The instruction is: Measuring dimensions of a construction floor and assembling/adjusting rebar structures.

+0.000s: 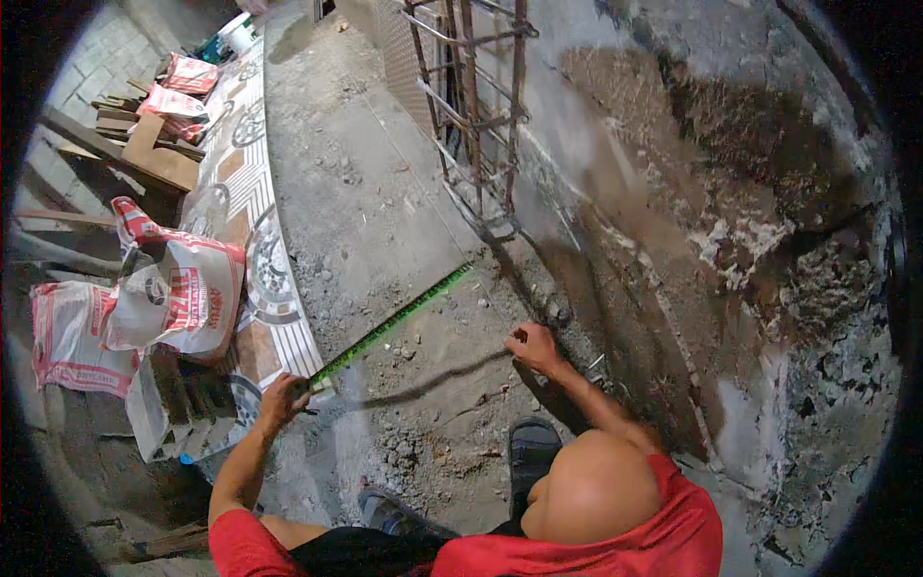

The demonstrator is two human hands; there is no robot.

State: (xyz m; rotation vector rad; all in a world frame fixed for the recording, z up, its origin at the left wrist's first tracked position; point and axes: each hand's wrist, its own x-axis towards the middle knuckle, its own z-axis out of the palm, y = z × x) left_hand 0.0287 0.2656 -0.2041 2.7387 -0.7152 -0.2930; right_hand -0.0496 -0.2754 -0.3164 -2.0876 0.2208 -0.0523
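**Hazards**
- Slab [385, 192]: loose rubble [423, 452] covers it from 6 to 9 o'clock. The shoe [532, 447] stands on this grit, so a shift of weight could slide it.
- Cage [471, 96]: the rusted bars rise at 12 o'clock, close to the tape's far end. A reach along the tape would likely bring skin against the bar ends.
- Tape [394, 322]: the green blade lies flat on the slab, running from 8 o'clock up toward the centre. The left hand [284, 394] is clenched on its near end. The far end appears unanchored, so a tug or a stone beneath could skew the blade.
- Right hand [534, 346]: fingers curled under, low to the slab at 5 o'clock. Whether they pinch anything cannot be told.

**Containers**
- Sacks [183, 288]: red-and-white, at 9 o'clock. They look slumped and part full, but the contents are not visible.
- Bucket [236, 34]: white, at 11 o'clock, contents hidden.
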